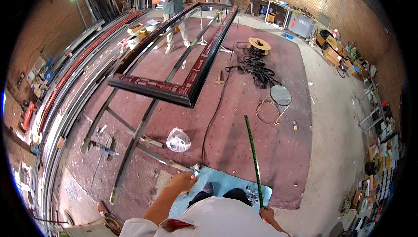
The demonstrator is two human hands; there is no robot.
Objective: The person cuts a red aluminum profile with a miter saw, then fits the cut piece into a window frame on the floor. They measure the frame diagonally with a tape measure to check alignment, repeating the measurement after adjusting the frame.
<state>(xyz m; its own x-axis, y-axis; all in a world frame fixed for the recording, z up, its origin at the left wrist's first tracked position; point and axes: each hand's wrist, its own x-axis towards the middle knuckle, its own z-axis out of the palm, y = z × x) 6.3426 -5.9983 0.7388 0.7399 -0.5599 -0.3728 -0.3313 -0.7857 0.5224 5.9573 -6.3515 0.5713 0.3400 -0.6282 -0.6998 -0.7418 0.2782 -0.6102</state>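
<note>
Here, long green strip point(253, 156) forward from grasping right hand point(267, 214), well apart from curled left hand point(183, 182), contents unclear.

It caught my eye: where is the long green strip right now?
In the head view, right of centre, the long green strip runs up from the person's right hand, its far end to the left of the round stool.
</note>
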